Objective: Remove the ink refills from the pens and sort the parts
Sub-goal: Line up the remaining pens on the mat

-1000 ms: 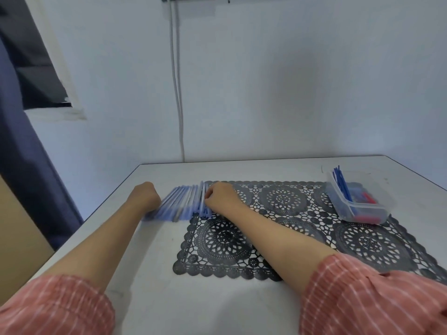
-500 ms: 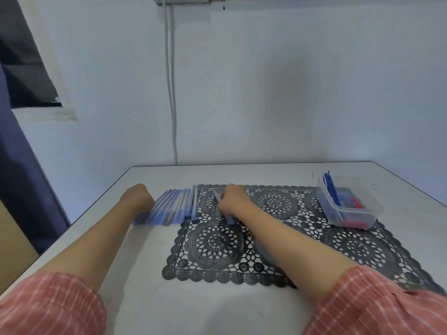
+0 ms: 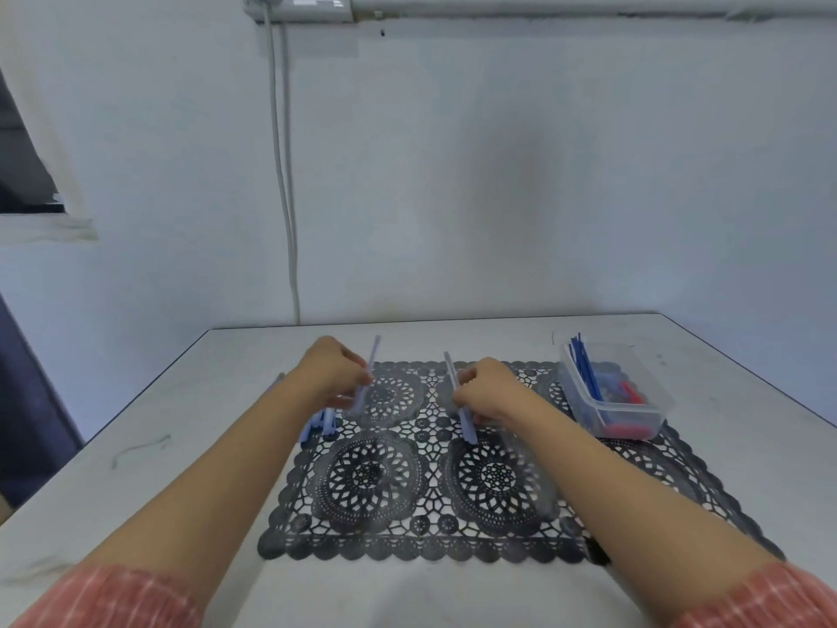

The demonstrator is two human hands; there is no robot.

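A pale blue plastic pen (image 3: pixel 458 401) stands tilted in the clenched right hand (image 3: pixel 487 392) at the frame's centre, its ends showing above and below the fist. Just left of it, the left hand (image 3: pixel 328 371) grips a second pale blue pen (image 3: pixel 367 376). Both are raised over the black lace placemat (image 3: pixel 407 491) on the white bench (image 3: pixel 747 469). More pale blue pens (image 3: pixel 319 426) lie below the left hand. At the right, a clear plastic tub (image 3: pixel 634 412) holds dark blue refills (image 3: pixel 584 369) and red parts (image 3: pixel 627 394).

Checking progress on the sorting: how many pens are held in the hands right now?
2: one pen in the left hand, one pen in the right hand. More pens lie partly hidden behind the left forearm.
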